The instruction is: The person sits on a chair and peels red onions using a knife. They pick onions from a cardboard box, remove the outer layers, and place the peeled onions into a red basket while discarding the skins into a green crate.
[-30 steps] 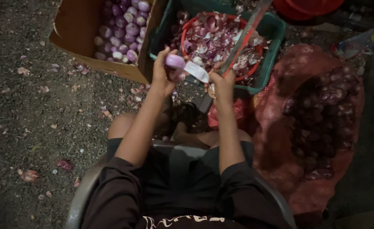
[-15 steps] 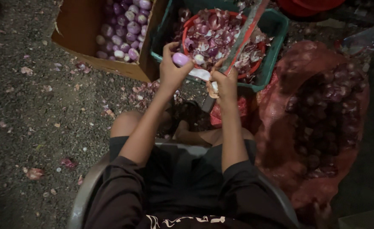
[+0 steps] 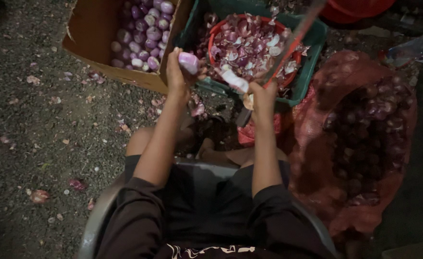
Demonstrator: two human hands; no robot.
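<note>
Leftward goes left hand [image 3: 177, 72] gripping peeled onion [image 3: 189, 62] toward cardboard box [image 3: 94, 36]; right hand [image 3: 262, 98] clasps knife [image 3: 235, 81] above gravel ground [image 3: 29, 129].

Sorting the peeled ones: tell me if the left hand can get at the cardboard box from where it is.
Probably yes: the left hand, holding a peeled onion, hovers at the cardboard box edge, with nothing between.

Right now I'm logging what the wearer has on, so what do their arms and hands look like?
Both forearms are bare, with dark, loose sleeves ending around the elbows. The left hand and right hand wear no gloves; no rings, watch or bands can be made out in this dim, soft picture.
</note>
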